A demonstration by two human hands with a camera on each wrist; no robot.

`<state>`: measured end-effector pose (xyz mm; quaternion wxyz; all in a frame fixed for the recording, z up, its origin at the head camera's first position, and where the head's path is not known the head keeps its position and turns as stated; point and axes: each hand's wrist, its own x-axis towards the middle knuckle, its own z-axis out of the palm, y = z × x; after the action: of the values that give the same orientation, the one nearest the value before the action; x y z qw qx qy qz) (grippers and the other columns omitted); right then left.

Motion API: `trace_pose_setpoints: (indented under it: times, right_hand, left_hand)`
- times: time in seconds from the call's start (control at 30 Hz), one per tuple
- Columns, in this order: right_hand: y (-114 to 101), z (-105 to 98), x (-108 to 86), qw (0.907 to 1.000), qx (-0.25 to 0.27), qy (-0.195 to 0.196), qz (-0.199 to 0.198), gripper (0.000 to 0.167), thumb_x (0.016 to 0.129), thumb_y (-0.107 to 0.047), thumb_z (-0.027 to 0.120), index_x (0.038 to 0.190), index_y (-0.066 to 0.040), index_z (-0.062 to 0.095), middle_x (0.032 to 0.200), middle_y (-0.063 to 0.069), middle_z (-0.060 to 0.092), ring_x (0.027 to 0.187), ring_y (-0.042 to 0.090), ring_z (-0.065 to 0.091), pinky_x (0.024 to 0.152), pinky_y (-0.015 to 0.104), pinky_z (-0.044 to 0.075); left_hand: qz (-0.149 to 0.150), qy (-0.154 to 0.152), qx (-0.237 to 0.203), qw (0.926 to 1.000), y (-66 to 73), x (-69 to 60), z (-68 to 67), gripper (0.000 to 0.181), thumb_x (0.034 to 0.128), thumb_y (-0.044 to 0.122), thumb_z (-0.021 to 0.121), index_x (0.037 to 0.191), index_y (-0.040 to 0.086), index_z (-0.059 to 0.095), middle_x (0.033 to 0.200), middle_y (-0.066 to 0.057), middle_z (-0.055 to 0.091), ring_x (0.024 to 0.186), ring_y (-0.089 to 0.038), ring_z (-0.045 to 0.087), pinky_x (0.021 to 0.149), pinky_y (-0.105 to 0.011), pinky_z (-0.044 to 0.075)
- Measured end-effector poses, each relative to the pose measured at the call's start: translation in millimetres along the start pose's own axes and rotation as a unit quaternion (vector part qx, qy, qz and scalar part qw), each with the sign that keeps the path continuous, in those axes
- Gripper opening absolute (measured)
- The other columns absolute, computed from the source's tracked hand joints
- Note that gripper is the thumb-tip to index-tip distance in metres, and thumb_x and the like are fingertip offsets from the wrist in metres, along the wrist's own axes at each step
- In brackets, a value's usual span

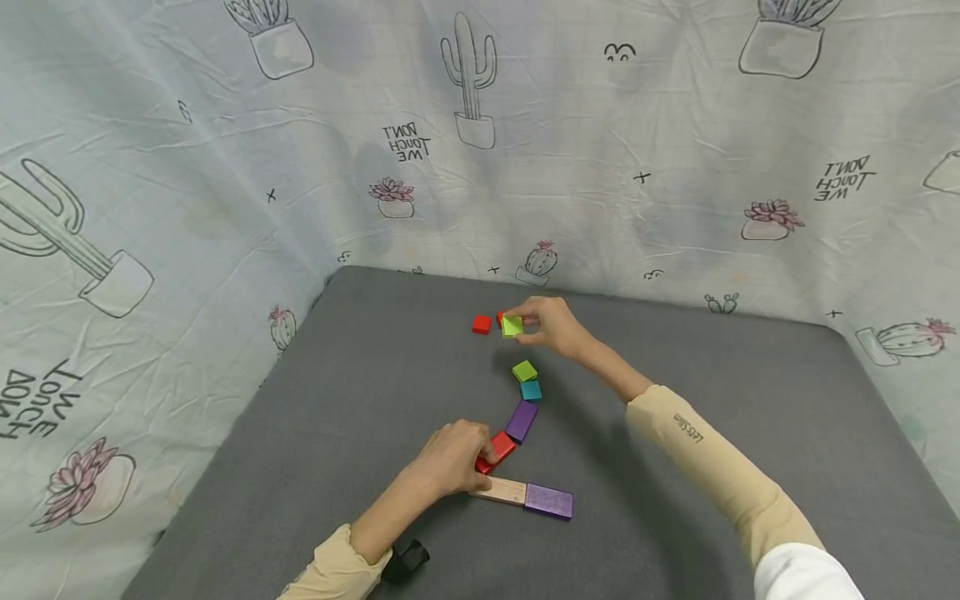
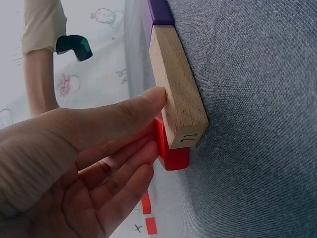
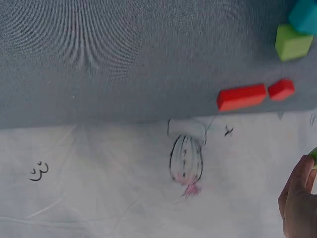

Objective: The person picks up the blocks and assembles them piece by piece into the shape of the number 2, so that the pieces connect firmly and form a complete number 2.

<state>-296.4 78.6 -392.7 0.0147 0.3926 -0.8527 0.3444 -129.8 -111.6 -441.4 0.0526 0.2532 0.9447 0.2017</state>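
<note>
A lime-green, square-faced block (image 1: 512,326) is held above the worktop (image 1: 375,350), toward its far edge, by the right hand (image 1: 551,325). A red rectangular block (image 1: 497,451) and a plain wooden bar (image 1: 507,491) are touched by the left hand (image 1: 450,457), well apart from that edge.

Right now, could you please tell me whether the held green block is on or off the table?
Off: the right hand pinches the green block, and the right wrist view shows it against the curtain.
</note>
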Motion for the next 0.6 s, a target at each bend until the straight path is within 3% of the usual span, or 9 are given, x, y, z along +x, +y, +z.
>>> trace_pose_setpoints:
  times: [0.17,0.37,0.6]
  right_hand:
    - [1.6,8.8,-1.4,0.9982,-0.037,-0.043,-0.019,0.034,0.079,0.006,0.073,0.112,0.006,0.067,0.108,0.02,0.065,0.098,0.032,0.065,0.081,0.04,0.052]
    - [14.3,14.7,3.6,0.9939,-0.081,-0.062,-0.041,0.032,0.078,0.006,0.072,0.11,0.007,0.068,0.109,0.021,0.065,0.099,0.031,0.064,0.079,0.037,0.053]
    - [26.1,18.6,9.5,0.9834,-0.1,-0.113,-0.1,0.033,0.077,0.009,0.073,0.109,0.008,0.068,0.11,0.02,0.066,0.099,0.032,0.063,0.077,0.038,0.053]
  left_hand:
    - [0.002,0.003,0.001,1.0,0.1,-0.3,-0.7,0.027,0.0616,0.019,0.091,0.083,0.011,0.077,0.077,0.009,0.062,0.061,-0.002,0.046,0.052,-0.022,0.04]
    - [0.001,0.0,0.001,1.0,0.2,-0.2,-0.6,0.027,0.0622,0.019,0.091,0.084,0.012,0.077,0.078,0.009,0.063,0.062,-0.002,0.048,0.054,-0.022,0.041]
    - [-0.004,-0.005,0.0,1.0,0.7,-0.4,-0.4,0.027,0.0632,0.019,0.09,0.085,0.011,0.077,0.079,0.008,0.064,0.063,-0.002,0.047,0.054,-0.022,0.041]
